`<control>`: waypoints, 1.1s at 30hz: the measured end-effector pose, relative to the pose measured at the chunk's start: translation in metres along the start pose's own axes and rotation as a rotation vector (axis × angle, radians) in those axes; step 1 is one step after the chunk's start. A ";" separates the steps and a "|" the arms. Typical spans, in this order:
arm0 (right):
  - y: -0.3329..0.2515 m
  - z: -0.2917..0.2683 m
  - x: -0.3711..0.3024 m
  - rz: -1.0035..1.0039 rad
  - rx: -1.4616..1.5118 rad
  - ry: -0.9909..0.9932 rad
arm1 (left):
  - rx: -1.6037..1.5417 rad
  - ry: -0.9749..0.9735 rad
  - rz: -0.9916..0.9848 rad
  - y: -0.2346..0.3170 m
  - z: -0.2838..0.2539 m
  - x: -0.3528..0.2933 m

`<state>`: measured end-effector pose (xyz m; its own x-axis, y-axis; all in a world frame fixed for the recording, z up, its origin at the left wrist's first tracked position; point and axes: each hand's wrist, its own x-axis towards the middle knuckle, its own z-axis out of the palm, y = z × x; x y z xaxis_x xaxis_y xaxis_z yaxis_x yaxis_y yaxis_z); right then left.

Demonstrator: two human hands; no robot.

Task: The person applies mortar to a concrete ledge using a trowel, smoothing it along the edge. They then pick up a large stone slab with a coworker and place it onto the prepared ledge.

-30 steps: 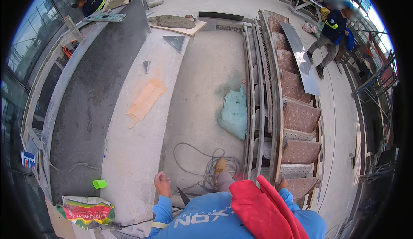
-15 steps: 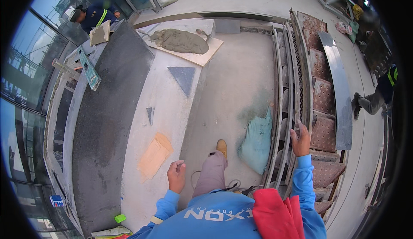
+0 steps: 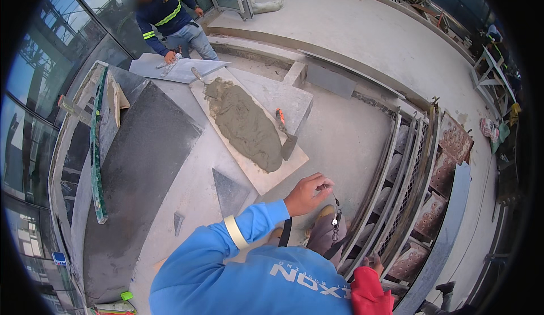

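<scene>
My left hand [image 3: 309, 194] reaches across in front of my body, its fingers closed in a pinch. From the fingertips hangs a thin dark cord [image 3: 336, 200], joined to a metal clip [image 3: 335, 222] and a short chain near my waist. Beyond this hand lies a pale board [image 3: 271, 180] spread with wet grey mortar [image 3: 246, 123]. A trowel with an orange handle [image 3: 281, 116] rests by the mortar's right edge. My right hand [image 3: 373, 263] is low, beside the red cloth [image 3: 371, 293] and the metal frames; its fingers show only in part.
Another person [image 3: 170, 17] leans over a grey slab [image 3: 175, 67] at far left. Triangular grey pieces [image 3: 228, 192] lie on the pale ledge. A green spirit level [image 3: 97, 150] stands by the dark slab [image 3: 144, 173]. Metal frames [image 3: 391, 184] and perforated panels [image 3: 433, 216] line the right side.
My view has shifted toward the mortar board. My left hand has moved up and right, to the cord; my right hand has dropped. The other person now stands beside a grey slab.
</scene>
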<state>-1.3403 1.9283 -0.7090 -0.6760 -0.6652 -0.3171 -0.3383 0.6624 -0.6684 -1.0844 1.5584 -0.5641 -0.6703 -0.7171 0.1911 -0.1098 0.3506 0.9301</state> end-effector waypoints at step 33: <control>-0.592 0.011 0.962 -0.926 -0.366 -0.479 | 0.070 0.930 -0.323 -0.231 -0.118 0.615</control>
<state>-1.7832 0.8925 -0.6262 0.2359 -0.9687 -0.0772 -0.8092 -0.1518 -0.5676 -1.3848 0.9655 -0.6242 0.2402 -0.9620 0.1301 -0.2495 0.0684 0.9660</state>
